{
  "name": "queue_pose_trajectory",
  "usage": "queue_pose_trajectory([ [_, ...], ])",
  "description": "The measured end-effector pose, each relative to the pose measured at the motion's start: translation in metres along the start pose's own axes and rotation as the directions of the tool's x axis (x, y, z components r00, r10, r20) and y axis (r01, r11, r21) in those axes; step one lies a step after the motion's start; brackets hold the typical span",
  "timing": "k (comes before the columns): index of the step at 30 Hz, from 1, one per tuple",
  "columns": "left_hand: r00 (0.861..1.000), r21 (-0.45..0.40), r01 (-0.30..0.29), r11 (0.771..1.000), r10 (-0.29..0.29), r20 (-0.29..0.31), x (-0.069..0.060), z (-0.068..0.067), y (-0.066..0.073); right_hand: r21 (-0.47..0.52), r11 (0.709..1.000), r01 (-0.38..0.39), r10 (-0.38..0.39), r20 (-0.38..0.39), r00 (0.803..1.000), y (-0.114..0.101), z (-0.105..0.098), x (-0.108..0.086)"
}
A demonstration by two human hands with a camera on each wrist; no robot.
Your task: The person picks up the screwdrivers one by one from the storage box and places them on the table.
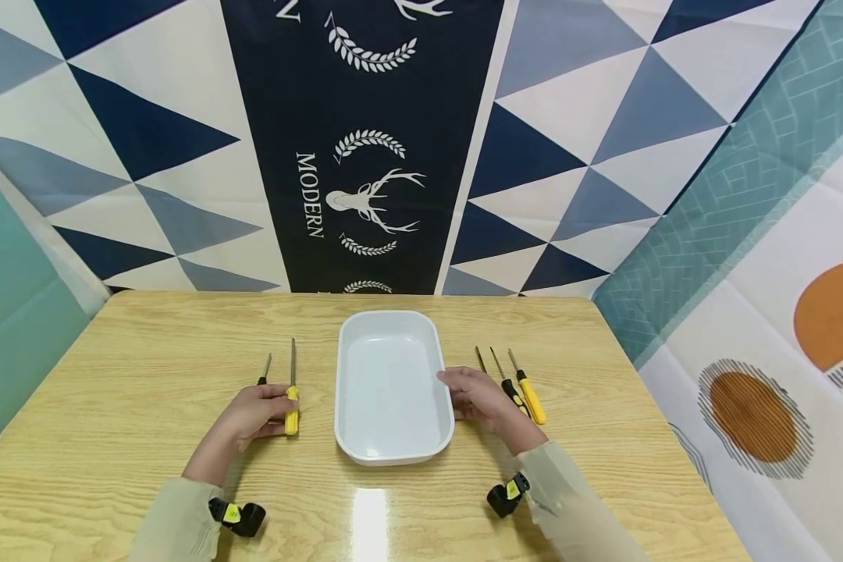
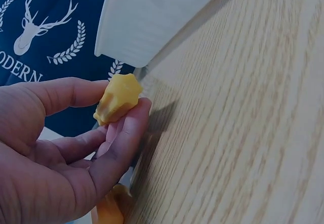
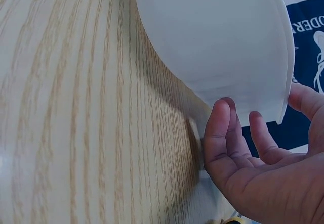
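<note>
My left hand (image 1: 258,415) pinches the yellow handle of a screwdriver (image 1: 292,417) between thumb and fingers, its metal shaft pointing away toward the wall. In the left wrist view the handle's ridged end (image 2: 121,95) faces the camera. Just left of it, a second screwdriver (image 1: 263,375) lies partly hidden behind the hand; an orange handle (image 2: 109,209) shows low in that wrist view. At the right side of a white rectangular tray (image 1: 393,453), my right hand (image 1: 479,396) holds the rim, thumb at the edge and fingertips against the outer wall (image 3: 217,47).
Right of the right hand lie a yellow-handled screwdriver (image 1: 531,398), a black-and-yellow one (image 1: 513,393) and a third shaft (image 1: 481,359) whose handle is hidden. The wooden table (image 1: 183,336) ends at a patterned cloth wall (image 1: 365,257).
</note>
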State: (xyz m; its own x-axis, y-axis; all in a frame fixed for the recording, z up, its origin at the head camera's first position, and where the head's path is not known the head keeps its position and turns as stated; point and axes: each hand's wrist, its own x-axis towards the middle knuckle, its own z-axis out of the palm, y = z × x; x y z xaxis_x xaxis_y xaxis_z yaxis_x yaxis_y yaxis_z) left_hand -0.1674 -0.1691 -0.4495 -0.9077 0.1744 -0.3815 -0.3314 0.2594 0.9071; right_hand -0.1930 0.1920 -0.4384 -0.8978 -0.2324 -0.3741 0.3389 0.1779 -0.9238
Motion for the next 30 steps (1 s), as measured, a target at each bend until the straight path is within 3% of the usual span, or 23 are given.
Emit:
queue_pose_trajectory([
  [10,0.999,0.012,0.010,1.000,-0.010,-0.053,0.002,0.009,-0.001,-0.011,1.000,-0.004,0.004,-0.001,1.000,0.007,-0.001,0.005],
  [21,0.998,0.030,-0.007,1.000,0.009,-0.066,0.006,0.011,-0.005,-0.006,1.000,-0.015,0.015,-0.034,0.999,0.005,0.001,0.004],
  [26,0.995,0.075,-0.033,0.997,0.040,-0.090,0.006,0.014,-0.003,-0.012,1.000,-0.002,0.002,-0.013,1.000,0.004,0.000,0.003],
  [30,0.990,0.125,-0.022,0.992,0.038,-0.134,0.007,0.017,0.000,-0.010,0.999,0.035,-0.034,0.021,0.999,0.003,-0.002,0.002],
])
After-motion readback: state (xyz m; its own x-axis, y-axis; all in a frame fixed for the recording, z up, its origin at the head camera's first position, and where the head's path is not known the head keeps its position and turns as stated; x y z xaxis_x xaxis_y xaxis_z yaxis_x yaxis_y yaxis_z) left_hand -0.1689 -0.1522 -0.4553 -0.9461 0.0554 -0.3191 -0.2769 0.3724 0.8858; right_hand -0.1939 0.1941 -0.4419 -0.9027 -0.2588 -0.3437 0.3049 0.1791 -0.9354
